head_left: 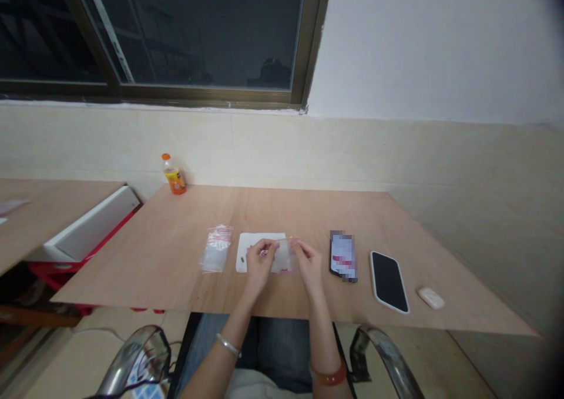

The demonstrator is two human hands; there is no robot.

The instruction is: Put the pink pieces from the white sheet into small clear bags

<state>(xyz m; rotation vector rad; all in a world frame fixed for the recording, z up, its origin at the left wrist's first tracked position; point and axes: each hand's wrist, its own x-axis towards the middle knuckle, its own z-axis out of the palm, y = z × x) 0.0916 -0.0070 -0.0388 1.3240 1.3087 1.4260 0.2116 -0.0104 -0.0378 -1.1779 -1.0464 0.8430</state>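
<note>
My left hand and my right hand are close together above a white sheet on the table. Between them a small clear zip-lock bag with a pinkish top edge hangs, its upper edge pinched in the fingertips of both hands. Some tiny dark and reddish pieces lie on the sheet near my left hand, too small to name and partly covered by it. Left of the sheet rests a stack of clear zip-lock bags with pink-red closing strips.
On the wooden table, a phone with a lit, blurred screen lies to the right. Beyond it are a white-edged device with a dark screen and a small white case. An orange drink bottle stands at the back left corner.
</note>
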